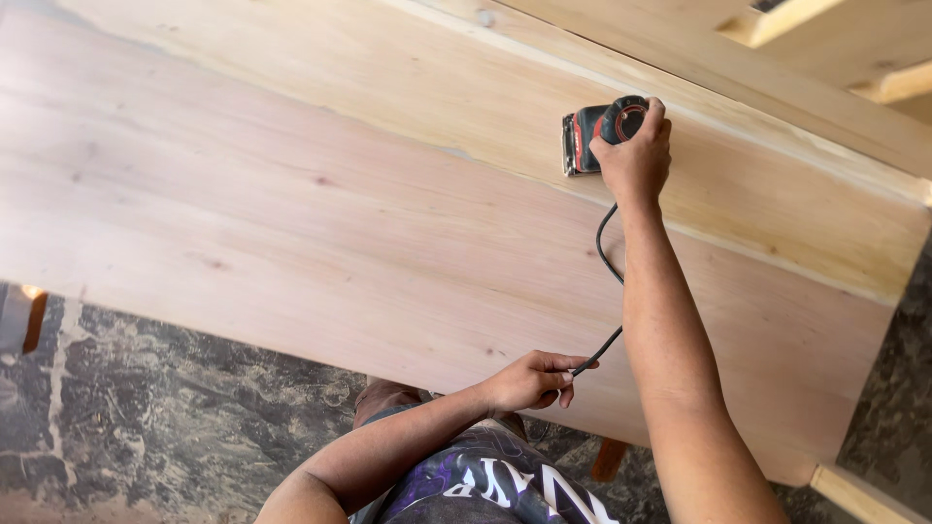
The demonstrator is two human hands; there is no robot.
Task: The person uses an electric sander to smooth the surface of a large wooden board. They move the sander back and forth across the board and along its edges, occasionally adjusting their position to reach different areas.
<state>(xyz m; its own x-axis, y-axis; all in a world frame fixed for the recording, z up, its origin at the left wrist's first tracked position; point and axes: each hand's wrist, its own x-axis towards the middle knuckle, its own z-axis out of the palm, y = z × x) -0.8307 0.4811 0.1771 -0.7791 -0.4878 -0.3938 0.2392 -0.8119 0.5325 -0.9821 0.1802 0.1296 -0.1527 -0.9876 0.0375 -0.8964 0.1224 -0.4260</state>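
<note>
My right hand (636, 155) is stretched out and gripping a small black and red power sander (592, 136), which rests flat on a large pale wooden tabletop (291, 213). The sander sits near the seam between two boards, toward the far side. A black power cord (609, 262) runs from the sander back along my right forearm. My left hand (532, 380) holds this cord near the tabletop's near edge, with fingers closed around it.
More pale wooden boards and frame pieces (825, 39) lie beyond the tabletop at the upper right. A dark mottled floor (165, 408) shows below the near edge. A wooden leg (854, 493) shows at the lower right corner.
</note>
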